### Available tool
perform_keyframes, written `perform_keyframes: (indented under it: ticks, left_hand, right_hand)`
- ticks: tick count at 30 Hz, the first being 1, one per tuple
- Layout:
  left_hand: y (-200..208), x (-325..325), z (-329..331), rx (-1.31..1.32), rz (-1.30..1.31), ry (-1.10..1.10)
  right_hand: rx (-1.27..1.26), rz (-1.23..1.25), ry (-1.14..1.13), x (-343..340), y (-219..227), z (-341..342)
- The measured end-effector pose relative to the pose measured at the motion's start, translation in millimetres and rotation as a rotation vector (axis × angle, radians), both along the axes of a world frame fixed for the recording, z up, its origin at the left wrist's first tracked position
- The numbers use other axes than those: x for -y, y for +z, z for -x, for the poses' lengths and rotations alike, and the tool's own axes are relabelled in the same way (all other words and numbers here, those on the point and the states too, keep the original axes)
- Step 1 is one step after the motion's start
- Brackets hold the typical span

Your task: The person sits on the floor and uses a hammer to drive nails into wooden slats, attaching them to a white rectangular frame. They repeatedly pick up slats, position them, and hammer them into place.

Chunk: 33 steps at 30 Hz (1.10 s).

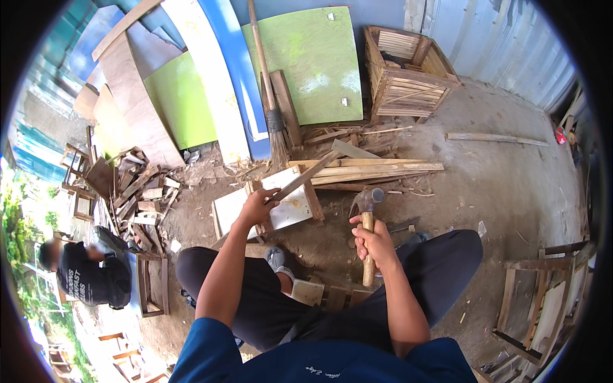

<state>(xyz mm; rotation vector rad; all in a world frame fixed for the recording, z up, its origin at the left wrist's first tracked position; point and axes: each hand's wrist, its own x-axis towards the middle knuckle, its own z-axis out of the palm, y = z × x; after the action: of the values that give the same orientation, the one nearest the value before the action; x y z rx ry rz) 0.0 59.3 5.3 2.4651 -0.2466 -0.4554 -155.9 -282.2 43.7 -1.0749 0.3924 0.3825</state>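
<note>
My right hand (pixel 379 246) is wrapped round the wooden handle of a claw hammer (pixel 368 200), held upright with its metal head at the top. My left hand (pixel 257 207) grips a long narrow wooden strip (pixel 308 175), which slants from lower left to upper right. Under that strip lies a low wooden piece with white panels (pixel 288 216) and bare wood edges. The hammer head is apart from the strip, to its right. Between my bent knees, near my shoe (pixel 279 260), some short wood blocks (pixel 308 292) rest low down.
Long pale planks (pixel 383 168) lie beyond the white-panelled piece. A broom (pixel 278 143) leans by a green board (pixel 306 70), with a slatted crate (pixel 408 89) to its right. Scrap wood (pixel 143 198) is heaped left, near a seated person (pixel 96 274). Wooden frames (pixel 543 300) stand at right.
</note>
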Motion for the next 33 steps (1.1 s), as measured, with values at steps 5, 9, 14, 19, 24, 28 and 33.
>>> perform_keyframes:
  ticks: [5,9,14,19,24,28,33]
  left_hand:
    - [50.8,35.0,-4.8,0.198,0.261,0.072]
    - [61.4,68.8,1.0,0.172,0.514,0.310]
    - [39.8,95.4,14.8,0.085,0.845,0.520]
    - [31.6,96.1,20.3,-0.222,1.315,0.579]
    - [41.2,90.0,27.4,-0.143,1.080,0.533]
    - [52.4,88.0,24.8,0.111,0.758,0.432]
    - [62.4,91.5,16.6,0.232,0.456,0.252]
  right_hand:
    - [-0.005,-0.015,-0.046,2.3,1.4,0.5]
    - [0.005,-0.053,-0.071,2.8,4.5,-1.3]
    - [0.012,-0.034,-0.106,6.7,7.2,-1.8]
    - [0.002,-0.041,-0.144,8.3,8.7,-1.3]
    - [0.014,-0.034,-0.144,10.0,11.9,-3.7]
    - [0.064,-0.039,-0.121,12.3,10.8,-1.3]
    - [0.143,0.040,-0.059,15.6,16.7,-0.9]
